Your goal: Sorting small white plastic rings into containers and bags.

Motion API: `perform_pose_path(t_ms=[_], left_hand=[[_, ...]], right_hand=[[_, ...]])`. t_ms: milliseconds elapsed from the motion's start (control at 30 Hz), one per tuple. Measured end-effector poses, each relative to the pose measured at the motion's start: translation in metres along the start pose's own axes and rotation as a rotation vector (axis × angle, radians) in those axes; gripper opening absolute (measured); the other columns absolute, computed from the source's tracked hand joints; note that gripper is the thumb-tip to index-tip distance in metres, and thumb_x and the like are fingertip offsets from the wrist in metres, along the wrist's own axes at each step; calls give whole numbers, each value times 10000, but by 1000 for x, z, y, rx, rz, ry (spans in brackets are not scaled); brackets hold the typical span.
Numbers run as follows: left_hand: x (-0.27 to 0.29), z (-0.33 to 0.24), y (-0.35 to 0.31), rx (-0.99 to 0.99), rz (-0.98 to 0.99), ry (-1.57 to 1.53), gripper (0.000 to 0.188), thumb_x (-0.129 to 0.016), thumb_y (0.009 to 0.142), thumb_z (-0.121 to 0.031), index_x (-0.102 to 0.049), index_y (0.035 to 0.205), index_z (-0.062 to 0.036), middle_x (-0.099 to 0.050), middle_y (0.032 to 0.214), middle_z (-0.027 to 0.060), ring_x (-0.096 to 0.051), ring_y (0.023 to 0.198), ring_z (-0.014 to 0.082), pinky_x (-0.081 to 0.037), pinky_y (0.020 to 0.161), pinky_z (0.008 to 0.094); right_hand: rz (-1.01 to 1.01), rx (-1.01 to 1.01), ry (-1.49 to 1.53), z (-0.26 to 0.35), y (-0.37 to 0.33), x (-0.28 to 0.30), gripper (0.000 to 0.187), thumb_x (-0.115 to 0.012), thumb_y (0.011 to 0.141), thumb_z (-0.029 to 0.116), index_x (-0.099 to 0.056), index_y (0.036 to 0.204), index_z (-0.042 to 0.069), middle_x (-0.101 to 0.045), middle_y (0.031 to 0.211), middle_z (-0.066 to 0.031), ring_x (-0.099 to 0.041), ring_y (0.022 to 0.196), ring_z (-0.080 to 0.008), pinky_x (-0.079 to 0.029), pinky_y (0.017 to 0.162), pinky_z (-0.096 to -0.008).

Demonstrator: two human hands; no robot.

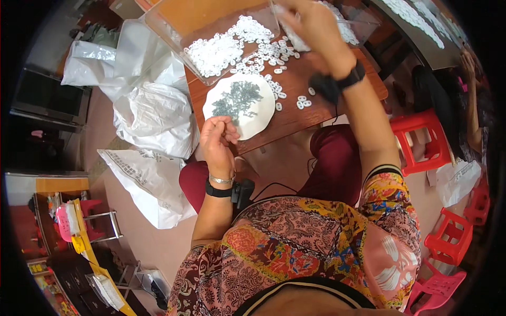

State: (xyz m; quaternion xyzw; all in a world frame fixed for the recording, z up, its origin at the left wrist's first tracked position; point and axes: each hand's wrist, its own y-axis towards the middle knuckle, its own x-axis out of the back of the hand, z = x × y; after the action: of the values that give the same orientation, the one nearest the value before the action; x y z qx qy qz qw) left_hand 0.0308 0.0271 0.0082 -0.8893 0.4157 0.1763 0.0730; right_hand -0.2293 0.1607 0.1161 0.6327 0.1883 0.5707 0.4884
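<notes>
My left hand [217,132] is at the near-left rim of a pale, many-sided plate [262,122]. Its fingers are curled together, and whatever they pinch is too small to make out. A heap of small dark grey-green pieces [241,97] lies on the plate. Over the clear box at the back right is my right hand [311,25], its fingertips smeared by motion. Small white oval pieces with holes [213,55] are heaped in the clear plastic box [174,39] at the back left. More loose white ovals [304,102] are scattered on the brown wooden table [295,120].
White sacks [155,116] stand left of the table, with another white bag [153,184] on the floor. Red plastic stools [421,138] stand to the right. At the far right are a dark table [443,52] with white pieces and another person's arm [474,105].
</notes>
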Motion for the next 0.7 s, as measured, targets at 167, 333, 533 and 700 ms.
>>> perform_pose_path(t_ms=[167,333,533,700], left_hand=[[5,1,1,-4,-1,-11,170,-444,924,-133,-560,895,-12,-570,710,53,-540,579,121,-406,512,208],[11,1,4,14,12,18,184,-461,913,-174,-550,901,-13,-566,731,64,-543,594,139,-416,531,226],[3,1,1,25,30,-26,181,-449,916,-140,-566,883,-5,-569,704,51,-538,573,122,-405,511,211],[8,1,-2,42,59,-32,179,-451,908,-127,-570,876,2,-572,698,50,-537,569,120,-402,506,208]], right_hand=[[16,-79,-52,1,15,26,313,-640,745,122,-619,1052,68,-587,1035,-158,-554,960,-344,-466,801,-395],[529,-264,348,-19,-49,-5,169,-607,811,164,-644,894,22,-639,735,-116,-599,661,-216,-464,637,-319],[723,-164,141,-26,-75,-50,160,-598,746,189,-673,848,92,-652,806,-143,-622,775,-318,-483,695,-401],[772,-213,-16,-20,-77,-78,164,-584,738,146,-677,861,95,-655,836,-163,-622,809,-344,-488,713,-426]])
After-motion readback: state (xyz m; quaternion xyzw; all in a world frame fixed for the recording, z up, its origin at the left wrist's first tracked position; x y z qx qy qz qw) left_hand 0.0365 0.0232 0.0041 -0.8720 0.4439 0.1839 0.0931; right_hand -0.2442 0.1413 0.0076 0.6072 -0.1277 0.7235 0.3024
